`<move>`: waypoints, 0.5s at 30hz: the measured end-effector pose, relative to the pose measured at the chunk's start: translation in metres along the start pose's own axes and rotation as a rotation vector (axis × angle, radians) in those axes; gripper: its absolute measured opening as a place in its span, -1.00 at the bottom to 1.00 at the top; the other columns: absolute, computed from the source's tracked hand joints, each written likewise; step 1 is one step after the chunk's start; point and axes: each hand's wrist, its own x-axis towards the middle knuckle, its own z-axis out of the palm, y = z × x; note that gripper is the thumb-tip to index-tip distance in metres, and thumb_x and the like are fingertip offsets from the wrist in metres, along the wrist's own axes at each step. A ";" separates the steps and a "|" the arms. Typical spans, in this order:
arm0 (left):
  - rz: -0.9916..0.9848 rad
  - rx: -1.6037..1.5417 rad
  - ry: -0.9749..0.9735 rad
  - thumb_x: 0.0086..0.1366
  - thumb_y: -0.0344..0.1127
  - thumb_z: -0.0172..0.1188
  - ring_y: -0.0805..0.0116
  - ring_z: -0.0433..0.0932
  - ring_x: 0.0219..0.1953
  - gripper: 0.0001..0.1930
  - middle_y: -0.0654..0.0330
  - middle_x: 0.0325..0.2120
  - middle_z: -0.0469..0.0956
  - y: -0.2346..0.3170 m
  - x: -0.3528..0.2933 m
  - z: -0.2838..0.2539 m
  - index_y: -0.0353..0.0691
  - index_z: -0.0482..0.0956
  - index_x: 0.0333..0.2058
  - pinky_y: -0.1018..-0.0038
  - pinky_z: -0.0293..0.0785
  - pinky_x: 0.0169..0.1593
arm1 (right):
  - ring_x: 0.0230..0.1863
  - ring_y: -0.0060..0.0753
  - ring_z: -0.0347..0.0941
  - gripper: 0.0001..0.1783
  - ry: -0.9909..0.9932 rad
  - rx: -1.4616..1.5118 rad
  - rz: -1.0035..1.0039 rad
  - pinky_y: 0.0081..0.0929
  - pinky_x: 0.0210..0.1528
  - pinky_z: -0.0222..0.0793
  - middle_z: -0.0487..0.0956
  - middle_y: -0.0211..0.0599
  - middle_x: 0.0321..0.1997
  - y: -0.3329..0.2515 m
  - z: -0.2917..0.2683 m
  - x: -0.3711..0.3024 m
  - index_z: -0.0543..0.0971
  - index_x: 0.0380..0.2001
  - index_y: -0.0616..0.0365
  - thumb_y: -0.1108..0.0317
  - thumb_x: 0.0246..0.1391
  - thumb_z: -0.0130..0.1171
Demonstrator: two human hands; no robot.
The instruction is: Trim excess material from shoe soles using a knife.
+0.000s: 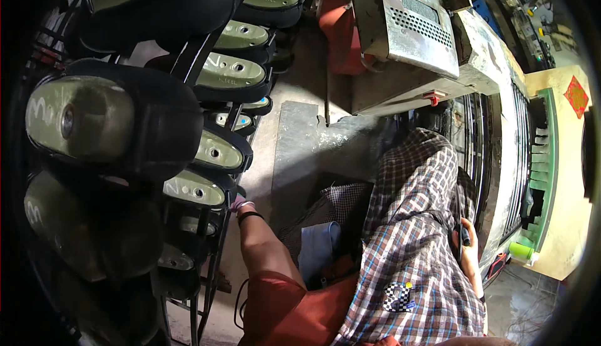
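Observation:
My left hand [241, 204], in a pinkish-purple covering with a black band at the wrist, reaches to the edge of a rack. It is right beside a green shoe last [194, 187] covered in black material, and its fingers are mostly hidden there. At the far side of my checked apron [413, 239], my right hand [469, 252] is closed around a dark, handle-like thing [465, 236]. Its exact kind does not show.
A black metal rack [210, 283] at the left carries several green lasts with black uppers. A worn metal machine [413, 20] stands ahead, with a red container [341, 26] beside it. Toward the right are a green frame [546, 164] and a green cup [521, 251].

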 end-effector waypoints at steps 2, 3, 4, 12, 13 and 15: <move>-0.022 0.406 0.051 0.31 -0.16 0.04 0.31 0.55 -0.19 -0.69 0.33 -0.12 0.58 -0.019 -0.005 0.004 -0.12 0.51 -0.03 0.37 0.50 -0.17 | -0.10 -0.68 0.33 -0.49 -0.038 -0.016 0.023 -0.71 0.05 0.23 0.44 -0.50 -0.09 -0.009 0.004 -0.004 0.40 0.10 0.15 0.60 0.05 0.21; -0.028 0.607 0.077 0.31 -0.18 0.03 0.31 0.55 -0.19 -0.68 0.32 -0.13 0.58 -0.025 -0.009 0.005 -0.13 0.48 0.00 0.38 0.49 -0.16 | -0.10 -0.67 0.32 -0.50 -0.038 -0.067 0.034 -0.70 0.04 0.23 0.44 -0.49 -0.11 -0.018 0.008 -0.007 0.40 0.10 0.16 0.57 0.05 0.22; -0.036 0.811 0.099 0.31 -0.20 0.02 0.31 0.54 -0.18 -0.66 0.30 -0.13 0.58 -0.030 -0.015 0.013 -0.14 0.45 0.02 0.39 0.49 -0.15 | -0.10 -0.67 0.32 -0.50 -0.049 -0.066 0.029 -0.70 0.04 0.23 0.44 -0.49 -0.11 -0.024 0.011 -0.007 0.40 0.10 0.16 0.57 0.05 0.22; -0.163 2.401 0.361 0.29 -0.34 -0.07 0.33 0.49 -0.14 -0.48 0.18 -0.17 0.56 -0.014 -0.033 0.072 -0.22 0.21 0.25 0.46 0.44 -0.08 | -0.02 -0.56 0.34 -0.49 -0.093 0.065 0.019 -0.58 0.13 0.17 0.46 -0.43 -0.04 -0.016 -0.004 -0.002 0.42 0.08 0.15 0.46 0.02 0.29; -0.225 2.617 0.376 0.29 -0.36 -0.09 0.34 0.49 -0.14 -0.45 0.17 -0.18 0.56 -0.008 0.007 0.087 -0.23 0.18 0.27 0.46 0.43 -0.07 | 0.00 -0.54 0.34 -0.49 -0.101 0.089 -0.042 -0.57 0.14 0.17 0.46 -0.41 -0.03 -0.012 -0.009 0.001 0.42 0.08 0.15 0.47 0.02 0.28; -0.110 2.761 0.714 0.28 -0.37 -0.06 0.34 0.45 -0.18 -0.55 0.18 -0.24 0.52 0.044 -0.038 0.035 -0.20 0.23 0.15 0.45 0.40 -0.13 | 0.11 -0.44 0.34 -0.44 -0.042 0.032 -0.104 -0.49 0.21 0.15 0.47 -0.34 0.03 0.013 -0.021 0.007 0.43 0.07 0.15 0.49 -0.05 0.31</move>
